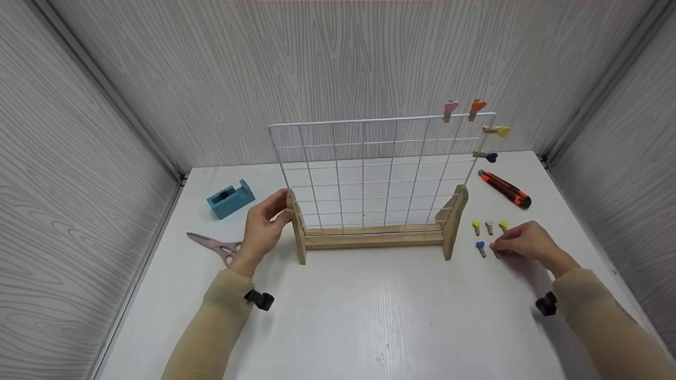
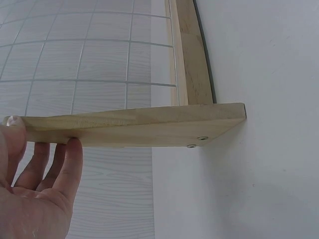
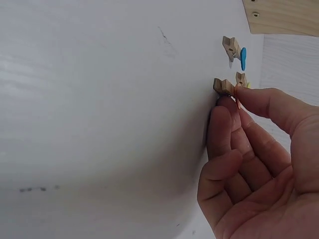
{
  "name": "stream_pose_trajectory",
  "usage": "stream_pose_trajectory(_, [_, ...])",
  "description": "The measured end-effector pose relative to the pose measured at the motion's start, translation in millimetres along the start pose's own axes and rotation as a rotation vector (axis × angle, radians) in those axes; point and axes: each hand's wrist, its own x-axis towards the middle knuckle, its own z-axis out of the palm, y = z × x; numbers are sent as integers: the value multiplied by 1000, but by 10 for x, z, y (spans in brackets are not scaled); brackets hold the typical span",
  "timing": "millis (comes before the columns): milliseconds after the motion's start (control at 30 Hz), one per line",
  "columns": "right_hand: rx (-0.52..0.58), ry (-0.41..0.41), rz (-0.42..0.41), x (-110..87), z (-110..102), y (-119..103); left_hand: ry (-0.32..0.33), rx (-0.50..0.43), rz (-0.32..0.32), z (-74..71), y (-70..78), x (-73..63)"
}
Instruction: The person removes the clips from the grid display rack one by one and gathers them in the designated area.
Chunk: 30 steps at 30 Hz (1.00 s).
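My left hand (image 1: pixel 262 224) grips the left upright (image 2: pixel 134 124) of a wooden stand (image 1: pixel 369 241), thumb on one face and fingers on the other. The stand holds a white wire grid (image 1: pixel 364 179) upright. Pink (image 1: pixel 450 108) and orange (image 1: pixel 477 108) heart clothespins clip its top edge near the right corner; yellow (image 1: pixel 497 131) and dark blue (image 1: pixel 486 157) ones clip its right side. On the table at right, my right hand (image 1: pixel 529 244) pinches a small wooden clothespin (image 3: pixel 224 87) with an orange-red heart, largely covered by the fingers. Beside it lies a blue-heart clothespin (image 1: pixel 480 248).
Yellow-green (image 1: pixel 476 227), white (image 1: pixel 489 227) and another yellow-green clothespin (image 1: pixel 503 226) lie just behind the right hand. An orange-black utility knife (image 1: pixel 505 189) is farther back. At left are a teal tape dispenser (image 1: pixel 231 199) and pink-handled scissors (image 1: pixel 214 245). Panels wall the table (image 1: pixel 369 316).
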Motion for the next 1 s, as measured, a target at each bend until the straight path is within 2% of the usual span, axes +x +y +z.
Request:
stream_pose_trajectory(167, [-18, 38, -20, -82, 2, -34, 0, 0, 5, 15, 7, -2])
stream_pose_trajectory(433, [-45, 127, -115, -243, -112, -141, -7, 20, -6, 4, 4, -10])
stream_pose_trajectory(600, [23, 200, -191, -365, -190, -256, -9, 35, 6, -4, 8, -11])
stream_pose_trajectory(800, [114, 282, -263, -515, -309, -507, -2, 22, -7, -9, 11, -17])
stream_pose_trajectory(1000, [205, 376, -387, -746, -470, -774, -6, 17, -15, -4, 17, -9])
